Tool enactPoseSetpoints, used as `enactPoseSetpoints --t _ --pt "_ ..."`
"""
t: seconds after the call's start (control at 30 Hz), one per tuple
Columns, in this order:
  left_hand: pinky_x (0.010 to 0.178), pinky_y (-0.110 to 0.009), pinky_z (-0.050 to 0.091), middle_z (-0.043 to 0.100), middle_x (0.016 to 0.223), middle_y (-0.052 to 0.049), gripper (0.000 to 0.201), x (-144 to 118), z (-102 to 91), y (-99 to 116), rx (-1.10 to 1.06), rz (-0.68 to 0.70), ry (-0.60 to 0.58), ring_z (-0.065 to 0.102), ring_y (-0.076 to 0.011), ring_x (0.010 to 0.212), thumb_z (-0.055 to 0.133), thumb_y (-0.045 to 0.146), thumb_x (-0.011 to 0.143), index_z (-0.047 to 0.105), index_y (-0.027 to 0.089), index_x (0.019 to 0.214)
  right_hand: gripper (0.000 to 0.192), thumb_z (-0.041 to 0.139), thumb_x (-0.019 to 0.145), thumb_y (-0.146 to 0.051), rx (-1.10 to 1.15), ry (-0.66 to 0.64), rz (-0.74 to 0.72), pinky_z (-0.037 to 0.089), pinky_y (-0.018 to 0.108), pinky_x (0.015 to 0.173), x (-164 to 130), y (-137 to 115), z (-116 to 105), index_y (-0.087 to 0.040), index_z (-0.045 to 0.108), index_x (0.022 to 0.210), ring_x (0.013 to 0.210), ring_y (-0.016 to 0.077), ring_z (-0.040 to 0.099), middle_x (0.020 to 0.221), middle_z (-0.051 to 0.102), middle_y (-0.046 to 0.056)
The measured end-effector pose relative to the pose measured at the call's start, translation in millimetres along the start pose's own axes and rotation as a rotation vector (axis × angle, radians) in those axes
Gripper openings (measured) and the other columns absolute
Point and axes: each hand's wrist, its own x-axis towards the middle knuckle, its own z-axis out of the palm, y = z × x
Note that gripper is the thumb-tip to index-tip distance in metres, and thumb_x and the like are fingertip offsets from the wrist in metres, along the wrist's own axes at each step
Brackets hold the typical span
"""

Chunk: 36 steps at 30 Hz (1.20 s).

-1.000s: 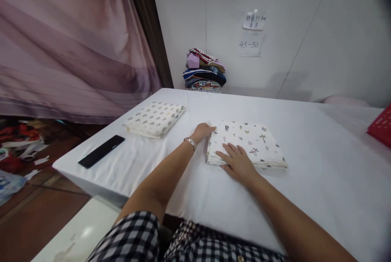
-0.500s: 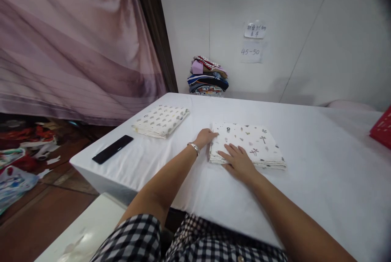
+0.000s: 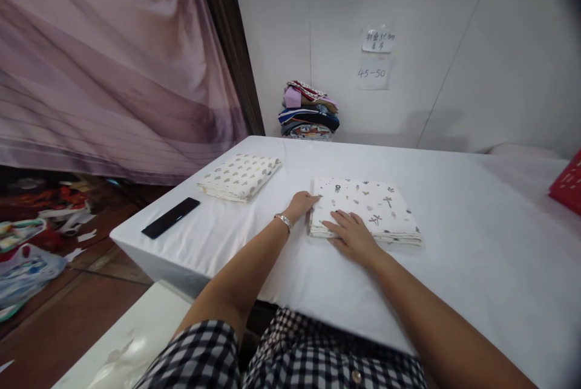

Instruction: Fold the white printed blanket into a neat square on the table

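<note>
A folded white cloth [image 3: 363, 198] printed with small grey and tan plant shapes lies flat on the white-covered table [image 3: 472, 256]. At its left edge is my left hand [image 3: 302, 204], fingers drawn together and pinching that edge; a silvery bracelet circles the wrist. My right hand [image 3: 354, 236] rests flat on the near part of the cloth with its fingers spread. Further left lies a second folded cloth [image 3: 242, 176], cream with grey heart-like shapes, apart from both hands.
A black phone-like slab [image 3: 171, 218] lies near the table's left edge. Against the wall is a stack of folded fabrics [image 3: 309, 112]. Something red [image 3: 568, 184] stands at the far right. A pale surface [image 3: 140, 340] sits lower left, and bags [image 3: 27, 274] lie on the floor.
The view has shifted slightly. Both hands keep their places on the cloth, with no clear movement of it.
</note>
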Motion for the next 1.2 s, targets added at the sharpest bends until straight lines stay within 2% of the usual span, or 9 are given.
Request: enactPoseSetpoints --t 0.27,0.33,0.4,0.47,0.57,0.77,1.0,1.2 --pt "0.050 -0.022 0.029 0.042 0.050 0.006 0.029 -28 -8.6 -9 -0.058 0.037 -0.089 0.036 -0.0079 0.050 0.068 0.038 0.067 0.050 0.017 0.060 0.039 0.044 0.091 -0.036 0.038 0.071 -0.004 0.028 0.050 0.104 0 0 2 -0.026 0.052 0.128 0.129 0.0278 0.037 0.138 0.047 0.009" --pt "0.049 -0.022 0.028 0.043 0.050 0.006 0.031 -34 -10.8 -15 -0.086 0.009 -0.067 0.035 -0.0076 0.048 0.065 0.043 0.069 0.050 0.017 0.061 0.037 0.043 0.092 -0.037 0.068 0.111 -0.006 0.029 0.049 0.103 0 0 2 -0.025 0.055 0.124 0.127 0.0271 0.040 0.135 0.051 0.009" --pt "0.047 -0.023 0.027 0.044 0.049 0.005 0.033 -39 -12.3 -21 -0.107 -0.036 -0.040 0.034 -0.0072 0.045 0.062 0.046 0.071 0.051 0.017 0.061 0.033 0.042 0.093 -0.037 0.117 0.165 -0.014 0.032 0.047 0.100 3 0 3 -0.024 0.058 0.119 0.122 0.0255 0.045 0.130 0.055 0.009" --pt "0.046 -0.023 0.026 0.044 0.048 0.005 0.032 -45 -12.4 -26 -0.128 -0.055 -0.072 0.033 -0.0071 0.043 0.060 0.046 0.072 0.052 0.017 0.061 0.030 0.042 0.093 -0.035 0.178 0.217 -0.031 0.037 0.043 0.096 7 -2 3 -0.023 0.061 0.113 0.115 0.0231 0.051 0.123 0.059 0.009" --pt "0.046 -0.023 0.027 0.049 0.050 0.003 0.029 -55 -10.7 -30 -0.146 -0.013 -0.129 0.036 -0.0073 0.044 0.060 0.042 0.070 0.052 0.017 0.059 0.026 0.044 0.092 -0.030 0.241 0.240 -0.060 0.041 0.037 0.086 17 -8 4 -0.022 0.064 0.107 0.102 0.0209 0.057 0.111 0.064 0.008" --pt "0.048 -0.023 0.030 0.055 0.056 0.001 0.027 -67 -8.8 -27 -0.219 -0.009 -0.135 0.038 -0.0070 0.045 0.058 0.040 0.071 0.053 0.016 0.059 0.018 0.052 0.087 -0.026 0.230 0.206 0.028 0.041 0.034 0.080 33 -20 8 -0.021 0.067 0.097 0.090 0.0205 0.055 0.098 0.065 0.006" --pt "0.046 -0.022 0.027 0.051 0.052 0.003 0.020 -68 -8.5 -28 -0.196 -0.027 -0.132 0.037 -0.0070 0.045 0.057 0.032 0.070 0.054 0.016 0.058 0.020 0.048 0.089 -0.024 0.246 0.191 0.152 0.041 0.031 0.076 37 -25 7 -0.020 0.066 0.083 0.084 0.0192 0.054 0.085 0.064 0.005" --pt "0.050 -0.023 0.031 0.052 0.053 0.002 0.019 -70 -8.8 -27 -0.095 0.061 -0.081 0.040 -0.0084 0.048 0.054 0.030 0.070 0.055 0.016 0.057 0.022 0.042 0.091 -0.023 0.390 0.336 0.148 0.042 0.029 0.076 35 -30 5 -0.021 0.063 0.084 0.083 0.0175 0.055 0.085 0.062 0.004"
